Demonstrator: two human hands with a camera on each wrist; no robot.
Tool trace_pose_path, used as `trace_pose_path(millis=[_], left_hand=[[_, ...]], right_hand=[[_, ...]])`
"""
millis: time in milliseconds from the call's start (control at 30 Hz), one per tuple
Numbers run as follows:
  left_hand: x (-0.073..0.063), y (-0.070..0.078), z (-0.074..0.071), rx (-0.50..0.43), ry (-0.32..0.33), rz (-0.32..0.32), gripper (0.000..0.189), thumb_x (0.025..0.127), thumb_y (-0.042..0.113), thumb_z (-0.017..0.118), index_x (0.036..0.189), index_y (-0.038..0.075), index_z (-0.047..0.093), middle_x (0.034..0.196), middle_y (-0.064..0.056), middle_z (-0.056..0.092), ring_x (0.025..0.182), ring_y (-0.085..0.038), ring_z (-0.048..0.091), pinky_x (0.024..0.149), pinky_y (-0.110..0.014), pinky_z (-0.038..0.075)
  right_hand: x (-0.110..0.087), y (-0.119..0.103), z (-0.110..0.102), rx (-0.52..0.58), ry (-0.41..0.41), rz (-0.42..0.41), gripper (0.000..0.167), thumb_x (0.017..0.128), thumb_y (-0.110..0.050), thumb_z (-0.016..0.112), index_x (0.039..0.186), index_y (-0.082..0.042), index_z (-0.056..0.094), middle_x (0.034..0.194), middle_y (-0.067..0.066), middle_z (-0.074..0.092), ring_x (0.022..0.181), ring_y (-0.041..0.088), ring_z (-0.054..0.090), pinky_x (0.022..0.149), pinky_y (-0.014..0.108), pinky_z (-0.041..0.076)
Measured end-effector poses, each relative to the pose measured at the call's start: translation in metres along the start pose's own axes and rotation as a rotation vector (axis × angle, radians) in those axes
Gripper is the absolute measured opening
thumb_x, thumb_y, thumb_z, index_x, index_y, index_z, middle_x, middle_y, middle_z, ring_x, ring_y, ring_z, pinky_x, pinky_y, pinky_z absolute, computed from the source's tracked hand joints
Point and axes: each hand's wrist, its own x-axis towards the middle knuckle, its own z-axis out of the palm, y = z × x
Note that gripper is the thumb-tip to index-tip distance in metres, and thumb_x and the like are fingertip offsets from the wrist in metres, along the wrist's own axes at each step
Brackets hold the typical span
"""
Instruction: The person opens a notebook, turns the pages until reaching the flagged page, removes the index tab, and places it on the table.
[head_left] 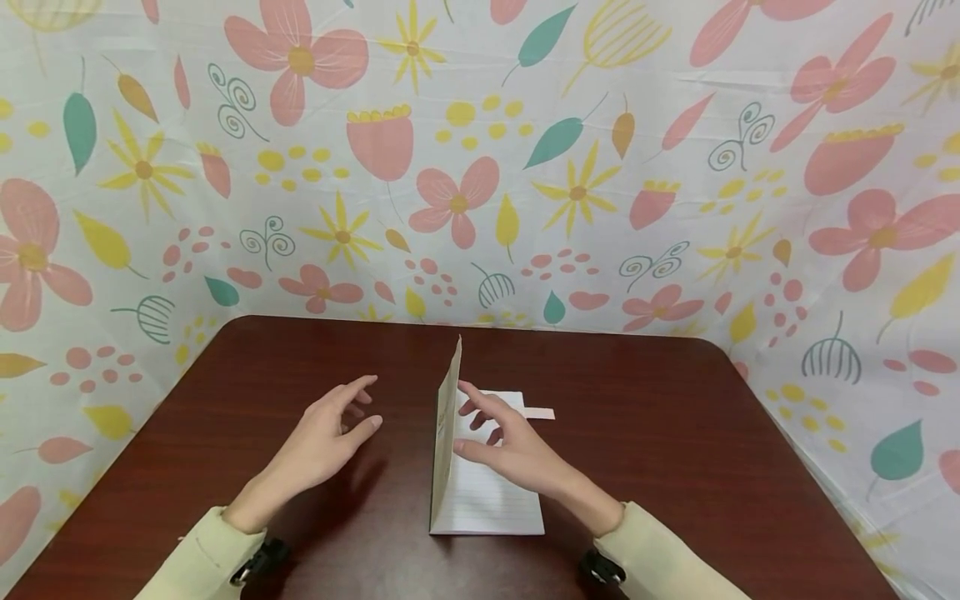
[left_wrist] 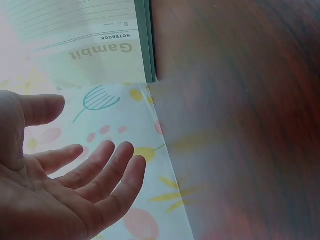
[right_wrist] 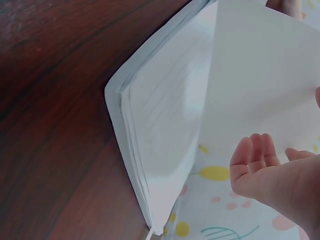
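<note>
A notebook [head_left: 497, 498] lies on the table with its front cover [head_left: 444, 450] standing nearly upright along the left side, baring lined white pages. In the left wrist view the cover [left_wrist: 100, 62] shows the words "Gambit" and "NOTEBOOK" upside down. My right hand [head_left: 521, 450] hovers over the pages, fingers loosely bent, its fingertips right at the inner face of the cover. To the left of the notebook, my left hand [head_left: 318, 437] hangs above the table with fingers spread and nothing in them. A pale strip [head_left: 540, 413] juts from the notebook's right edge.
The dark reddish-brown table [head_left: 675, 433] has rounded far corners. Behind it and along both sides hangs a white cloth [head_left: 465, 100] printed with flowers and leaves. Black straps with small devices [head_left: 602, 568] sit at both cuffs.
</note>
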Motion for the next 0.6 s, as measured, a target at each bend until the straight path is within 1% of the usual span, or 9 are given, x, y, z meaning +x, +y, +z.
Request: trace_pose_path(millis=[100,200,300,367,467,600], left_hand=[[-0.001,-0.002,-0.003,0.001,0.007,0.003,0.055,0.102,0.018,0.072,0.154,0.010,0.052,0.123,-0.006,0.064,0.105,-0.026,0.066,0.083,-0.049,0.055],[-0.002,-0.004,-0.005,-0.005,0.008,0.003,0.057,0.102,0.017,0.072,0.154,0.010,0.052,0.124,-0.007,0.064,0.106,-0.028,0.067,0.085,-0.051,0.056],[-0.003,-0.005,-0.006,-0.006,0.010,0.005,0.057,0.102,0.018,0.072,0.155,0.010,0.051,0.125,-0.008,0.064,0.108,-0.030,0.067,0.085,-0.052,0.057],[-0.004,-0.006,-0.008,-0.002,0.017,0.009,0.057,0.103,0.019,0.071,0.155,0.010,0.051,0.126,-0.007,0.064,0.107,-0.029,0.067,0.085,-0.051,0.057],[-0.005,-0.006,-0.010,0.006,0.026,0.016,0.056,0.103,0.020,0.071,0.155,0.011,0.051,0.126,-0.006,0.064,0.107,-0.025,0.068,0.083,-0.048,0.057],[-0.006,-0.006,-0.013,0.010,0.031,0.021,0.056,0.103,0.020,0.071,0.155,0.012,0.051,0.126,-0.004,0.065,0.106,-0.020,0.068,0.081,-0.039,0.057]], right_hand=[[0.003,0.002,0.004,-0.006,-0.001,0.008,0.076,0.097,-0.022,0.075,0.164,-0.012,0.039,0.132,0.008,0.058,0.113,0.029,0.054,0.086,0.042,0.049],[0.005,0.004,0.007,-0.020,-0.009,0.026,0.078,0.096,-0.024,0.076,0.164,-0.015,0.039,0.132,0.007,0.058,0.113,0.028,0.054,0.086,0.041,0.048],[0.007,0.007,0.010,-0.034,-0.023,0.038,0.080,0.095,-0.027,0.077,0.165,-0.018,0.039,0.134,0.008,0.058,0.113,0.028,0.055,0.085,0.040,0.048],[0.009,0.009,0.012,-0.049,-0.030,0.040,0.081,0.094,-0.029,0.078,0.165,-0.019,0.039,0.134,0.009,0.058,0.112,0.029,0.055,0.084,0.038,0.048],[0.011,0.012,0.014,-0.074,-0.039,0.032,0.081,0.094,-0.032,0.079,0.164,-0.017,0.040,0.134,0.011,0.058,0.111,0.030,0.055,0.083,0.040,0.048],[0.015,0.016,0.017,-0.106,-0.054,0.027,0.082,0.094,-0.033,0.080,0.163,-0.016,0.041,0.134,0.013,0.058,0.109,0.030,0.054,0.084,0.042,0.046]])
